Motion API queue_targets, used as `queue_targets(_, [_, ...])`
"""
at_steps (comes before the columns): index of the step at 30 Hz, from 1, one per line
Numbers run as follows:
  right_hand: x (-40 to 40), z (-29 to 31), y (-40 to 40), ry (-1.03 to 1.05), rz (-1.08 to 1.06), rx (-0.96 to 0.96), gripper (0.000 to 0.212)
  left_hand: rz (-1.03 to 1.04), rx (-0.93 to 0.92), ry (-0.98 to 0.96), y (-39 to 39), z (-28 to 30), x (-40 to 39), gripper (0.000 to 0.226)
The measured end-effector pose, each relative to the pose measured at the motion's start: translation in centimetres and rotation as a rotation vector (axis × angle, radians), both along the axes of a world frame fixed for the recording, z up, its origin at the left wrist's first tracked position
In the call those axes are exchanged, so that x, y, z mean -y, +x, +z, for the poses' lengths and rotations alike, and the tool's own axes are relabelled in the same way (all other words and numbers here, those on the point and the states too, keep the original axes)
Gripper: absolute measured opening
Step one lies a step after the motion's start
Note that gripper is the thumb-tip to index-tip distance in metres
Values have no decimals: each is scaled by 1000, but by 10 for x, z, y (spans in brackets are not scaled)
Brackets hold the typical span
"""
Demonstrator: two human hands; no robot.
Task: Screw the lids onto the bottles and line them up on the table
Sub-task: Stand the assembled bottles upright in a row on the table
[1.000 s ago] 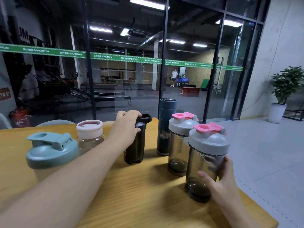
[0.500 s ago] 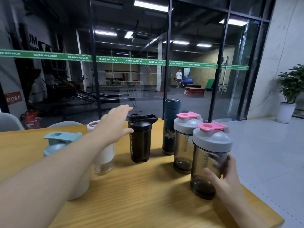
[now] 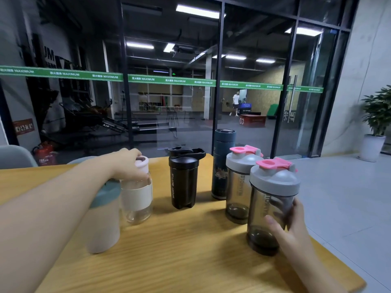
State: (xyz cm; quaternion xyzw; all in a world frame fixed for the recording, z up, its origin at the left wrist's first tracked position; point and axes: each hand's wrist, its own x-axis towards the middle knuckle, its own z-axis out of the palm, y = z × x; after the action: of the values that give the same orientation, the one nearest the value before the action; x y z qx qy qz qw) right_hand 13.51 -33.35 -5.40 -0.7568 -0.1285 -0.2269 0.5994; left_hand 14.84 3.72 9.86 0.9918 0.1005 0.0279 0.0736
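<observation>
Several lidded bottles stand on the wooden table (image 3: pixel 190 261). My left hand (image 3: pixel 129 164) grips the pale pink lid of a clear glass bottle with a white sleeve (image 3: pixel 137 197). My forearm partly hides a white shaker with a teal lid (image 3: pixel 104 216) just left of it. A black sport bottle (image 3: pixel 184 178) stands upright in the middle, untouched. Further right are a dark blue flask (image 3: pixel 222 163) and a grey-lidded smoky shaker with a pink cap (image 3: pixel 238 182). My right hand (image 3: pixel 289 225) wraps the lower body of a second such shaker (image 3: pixel 273 204), nearest the table's right edge.
A glass wall with dark frames rises just behind the table's far edge. The table's right edge drops to a grey tiled floor. A grey chair back (image 3: pixel 14 156) shows at far left, a potted plant (image 3: pixel 376 121) at far right.
My left hand let go of the black bottle, which now stands upright, and moved left onto the glass bottle's pink lid. My right hand has stayed on the near shaker.
</observation>
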Motion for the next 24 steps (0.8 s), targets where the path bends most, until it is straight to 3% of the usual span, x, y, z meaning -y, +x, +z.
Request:
queue_targets(3, [-1, 1, 0, 2, -11, 8, 98, 8, 27, -18, -4, 4, 6, 54])
queue_targets(6, [-1, 1, -1, 16, -1, 11, 98, -15, 59, -8, -8, 3, 10, 41])
queue_targets(12, [-3, 3, -3, 24, 4, 10, 90, -106, 132, -51, -16, 5, 24, 37])
queue_targets(24, [-3, 3, -3, -16, -42, -13, 103, -238, 179, -77, -20, -2, 59, 48])
